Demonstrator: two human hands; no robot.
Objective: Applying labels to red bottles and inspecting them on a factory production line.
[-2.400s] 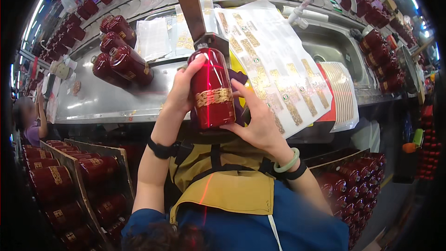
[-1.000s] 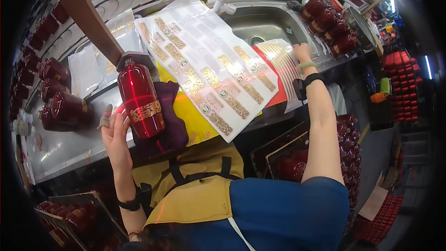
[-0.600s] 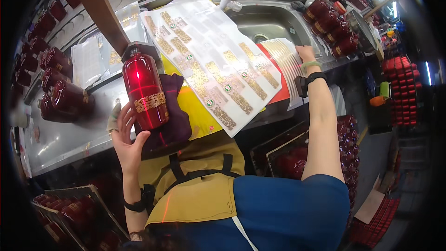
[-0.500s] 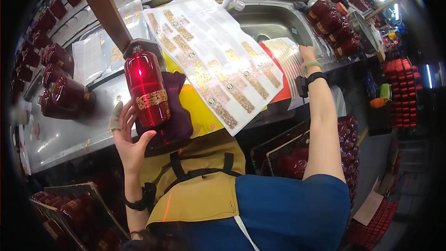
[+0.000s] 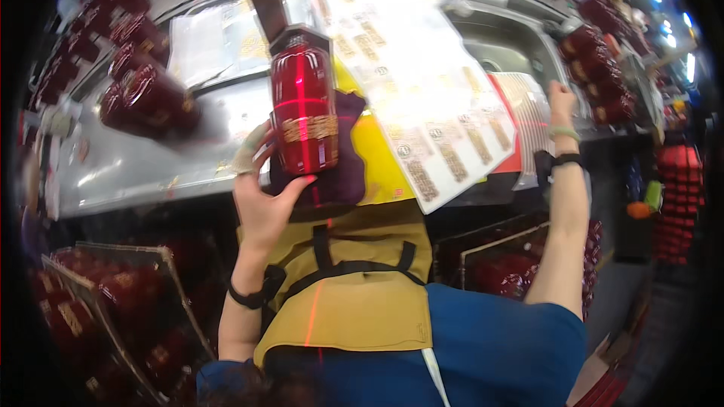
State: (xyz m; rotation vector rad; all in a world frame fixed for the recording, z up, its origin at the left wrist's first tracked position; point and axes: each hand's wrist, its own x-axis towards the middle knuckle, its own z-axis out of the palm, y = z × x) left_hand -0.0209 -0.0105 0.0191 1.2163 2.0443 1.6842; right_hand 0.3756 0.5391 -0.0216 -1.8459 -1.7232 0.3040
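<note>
A glossy deep-red bottle with a gold ornamental band lies neck-away against a dark holder on a brown beam. Thin red light lines cross it. My left hand cups its lower left end, thumb along the base and fingers at the side, partly hidden. Under the bottle is a dark purple cloth. My right hand is closed beside the striped sheet on the right; whatever its fingers hold, if anything, is too blurred to tell. Between the hands, a large white sheet carries rows of gold decals.
A yellow sheet lies under the decal sheet. A steel sink with a tap is behind. Red jars stand left on the metal counter, and more at the right. Crates of red bottles sit below the counter edge.
My view has turned, shifting the whole scene rightward in the picture. The left hand stays at the bottle's base. The closed right hand has drawn slightly nearer along the striped sheet's right edge.
</note>
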